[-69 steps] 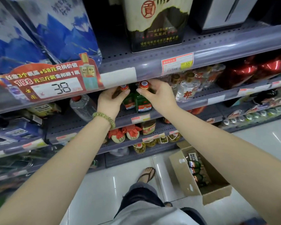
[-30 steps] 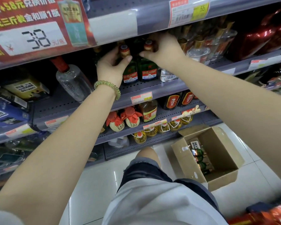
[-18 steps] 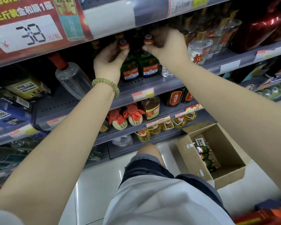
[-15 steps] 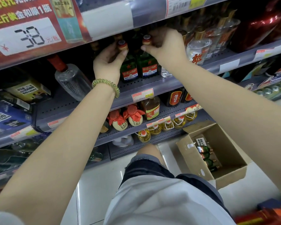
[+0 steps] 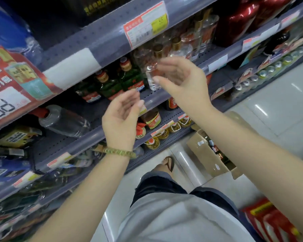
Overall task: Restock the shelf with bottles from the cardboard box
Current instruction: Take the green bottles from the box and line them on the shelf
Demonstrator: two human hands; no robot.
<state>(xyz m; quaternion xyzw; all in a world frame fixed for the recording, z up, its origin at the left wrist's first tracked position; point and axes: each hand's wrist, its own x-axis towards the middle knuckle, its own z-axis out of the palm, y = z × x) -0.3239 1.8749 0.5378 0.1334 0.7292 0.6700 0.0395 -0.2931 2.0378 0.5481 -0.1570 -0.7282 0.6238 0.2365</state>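
Two green bottles with red labels and red-gold caps, one on the left (image 5: 106,85) and one on the right (image 5: 131,75), stand upright on the grey shelf (image 5: 152,98). My left hand (image 5: 122,116) hangs in front of the shelf, below the bottles, fingers apart and holding nothing. My right hand (image 5: 180,79) is further right, also empty with fingers spread, in front of a clear bottle (image 5: 151,79). The cardboard box (image 5: 206,154) lies on the floor at the right, with several bottles inside, partly hidden by my right forearm.
A clear jug with a red cap (image 5: 63,119) lies on the shelf at the left. Small yellow bottles (image 5: 163,135) line a lower shelf. Clear gold-capped bottles (image 5: 180,48) stand to the right. A red pack (image 5: 273,222) sits on the floor at bottom right. My sandalled foot (image 5: 168,163) is by the box.
Both hands have let go of the green bottles' caps and drawn back from the shelf, fingers now apart. The view has swung and tilted, so the shelves slant.
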